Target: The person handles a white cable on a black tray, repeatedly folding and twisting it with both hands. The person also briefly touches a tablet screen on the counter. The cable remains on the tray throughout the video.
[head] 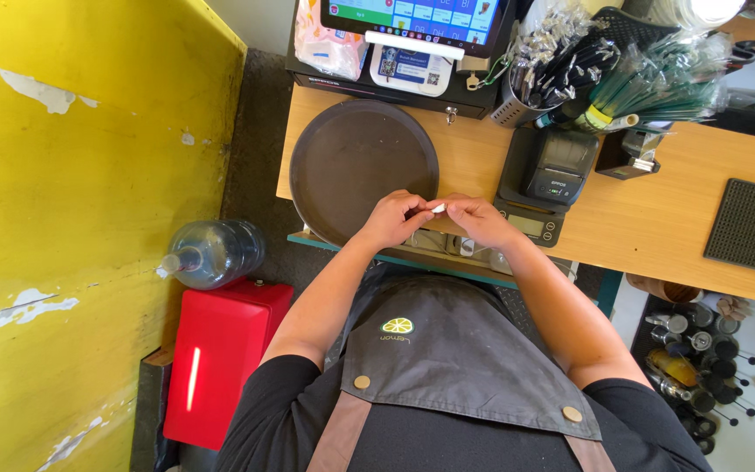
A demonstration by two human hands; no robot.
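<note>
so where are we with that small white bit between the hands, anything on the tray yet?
Done: nothing that shows. The round dark tray on the wooden counter is bare.
In hand: left hand and right hand meet at the counter's near edge, fingertips pinching a small white piece; too small to tell what it is.
Left: the piece has not reached the tray, and the small scale beside the right hand carries nothing.
</note>
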